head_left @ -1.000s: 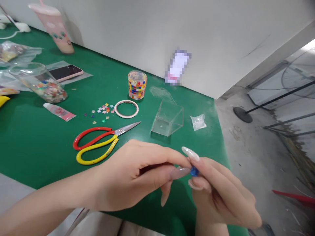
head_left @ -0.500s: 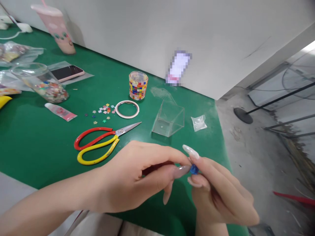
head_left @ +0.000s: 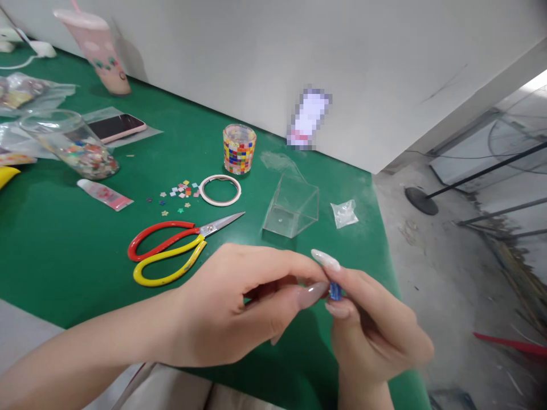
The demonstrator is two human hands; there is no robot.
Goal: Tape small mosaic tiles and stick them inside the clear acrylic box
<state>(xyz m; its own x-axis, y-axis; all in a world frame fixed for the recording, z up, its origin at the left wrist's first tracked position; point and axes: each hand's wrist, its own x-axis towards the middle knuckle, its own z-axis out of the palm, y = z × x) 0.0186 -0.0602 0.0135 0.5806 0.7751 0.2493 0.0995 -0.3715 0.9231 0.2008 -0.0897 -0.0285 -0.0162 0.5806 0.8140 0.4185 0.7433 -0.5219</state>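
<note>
Green table (head_left: 64,250) with scissors (head_left: 200,232), tape ring (head_left: 202,191)

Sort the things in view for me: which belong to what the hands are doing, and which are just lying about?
In hand: small blue piece, pinched between left hand and right hand.

Lying about on the green table: scissors, tape ring, mosaic cup, clear box, small bag, loose tiles, tube, jar of tiles, phone, pink tumbler.
</note>
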